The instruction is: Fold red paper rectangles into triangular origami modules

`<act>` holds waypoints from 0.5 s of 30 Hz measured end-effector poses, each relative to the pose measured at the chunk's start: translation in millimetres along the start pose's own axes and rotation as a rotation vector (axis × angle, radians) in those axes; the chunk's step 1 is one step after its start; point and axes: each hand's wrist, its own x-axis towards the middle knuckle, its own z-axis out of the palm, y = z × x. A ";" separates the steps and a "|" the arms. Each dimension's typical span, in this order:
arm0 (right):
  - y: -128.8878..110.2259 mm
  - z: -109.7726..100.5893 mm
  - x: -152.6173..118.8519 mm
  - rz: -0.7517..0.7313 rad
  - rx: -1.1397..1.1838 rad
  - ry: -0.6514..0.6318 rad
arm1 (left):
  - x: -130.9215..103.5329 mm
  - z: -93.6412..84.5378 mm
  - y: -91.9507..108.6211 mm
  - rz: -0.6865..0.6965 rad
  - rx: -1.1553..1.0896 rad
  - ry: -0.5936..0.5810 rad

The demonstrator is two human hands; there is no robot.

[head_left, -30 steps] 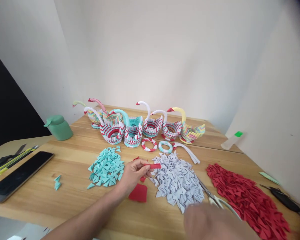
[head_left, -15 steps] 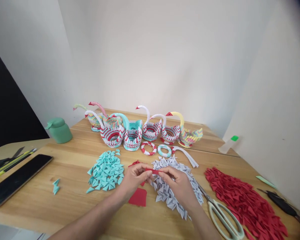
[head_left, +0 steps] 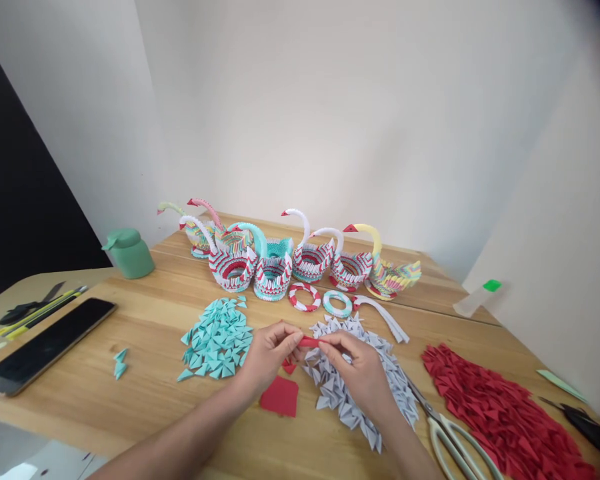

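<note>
A small folded strip of red paper (head_left: 309, 342) is stretched between my two hands. My left hand (head_left: 273, 350) pinches its left end between thumb and fingers, and my right hand (head_left: 355, 367) pinches the right end. Below my left hand, a stack of red paper (head_left: 280, 396) lies flat on the wooden table. Under and behind my right hand spreads a pile of light grey folded paper triangles (head_left: 350, 407). To the left of my left hand is a pile of turquoise triangles (head_left: 219, 340).
Several paper swans (head_left: 273, 277) stand at the back, with a red-white ring (head_left: 305, 297) and a turquoise-white ring (head_left: 337, 304) before them. Scissors (head_left: 453, 440) and red triangles (head_left: 505, 413) lie right; a phone (head_left: 45, 347) and green container (head_left: 130, 255) are left.
The camera view has turned slightly, so the table items appear shifted to the right. Both hands keep their pinch on the red strip, which looks a little narrower.
</note>
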 end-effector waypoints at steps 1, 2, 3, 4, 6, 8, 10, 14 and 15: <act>1.6 1.4 -0.4 0.002 0.012 0.008 | 0.0 0.0 -0.4 0.005 0.009 0.004; 3.1 2.5 -0.8 0.005 0.023 0.014 | -0.1 0.2 -0.9 0.007 0.011 0.002; 4.2 3.4 -1.1 0.010 0.033 0.018 | -0.1 0.3 -1.4 0.004 0.006 -0.004; 5.1 3.9 -1.4 0.019 0.044 0.021 | -0.1 0.5 -2.1 -0.004 -0.003 -0.014; 6.0 4.5 -2.1 0.046 0.069 0.017 | 0.4 0.8 -3.4 -0.032 -0.025 -0.030; 6.0 4.7 -3.1 0.079 0.105 0.007 | 1.2 0.9 -4.2 -0.067 -0.046 -0.026; 5.4 5.2 -4.1 0.111 0.148 -0.002 | 2.0 1.1 -3.5 -0.093 -0.080 -0.024; 5.5 7.3 -5.6 0.180 0.233 -0.021 | 1.8 2.3 1.2 -0.116 -0.142 -0.055; 6.2 7.9 -5.8 0.196 0.252 -0.025 | 1.5 2.7 2.0 -0.121 -0.152 -0.061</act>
